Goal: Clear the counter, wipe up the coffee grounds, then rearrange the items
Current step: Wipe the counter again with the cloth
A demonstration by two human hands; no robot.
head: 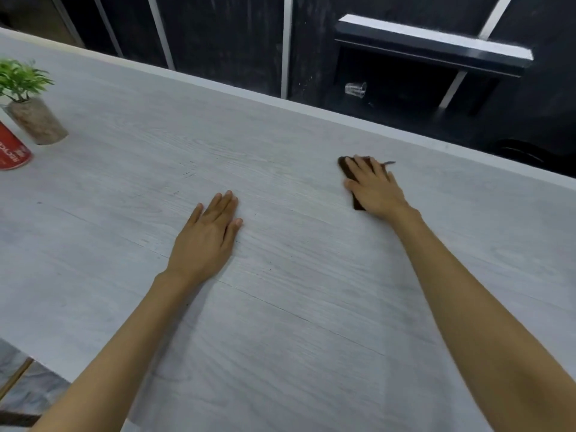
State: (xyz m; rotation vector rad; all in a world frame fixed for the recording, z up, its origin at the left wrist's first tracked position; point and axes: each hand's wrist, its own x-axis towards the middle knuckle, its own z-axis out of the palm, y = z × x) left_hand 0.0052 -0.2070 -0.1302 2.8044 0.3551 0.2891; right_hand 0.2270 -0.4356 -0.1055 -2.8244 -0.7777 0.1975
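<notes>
A pale grey wood-grain counter [280, 307] fills the view. My right hand [374, 188] presses flat on a dark brown cloth [344, 165] near the counter's far edge; the hand covers most of the cloth. My left hand [205, 238] lies palm down on the bare counter in the middle, fingers together, holding nothing. A few dark specks of coffee grounds [188, 174] dot the surface to the left of my left hand, and a few more lie close to its right side.
A small green plant in a brown pot [34, 120] stands at the far left, with a red can [12, 148] just in front of it. Past the far edge are dark panels, a black shelf [436, 48] and a clear plastic cup [355, 88].
</notes>
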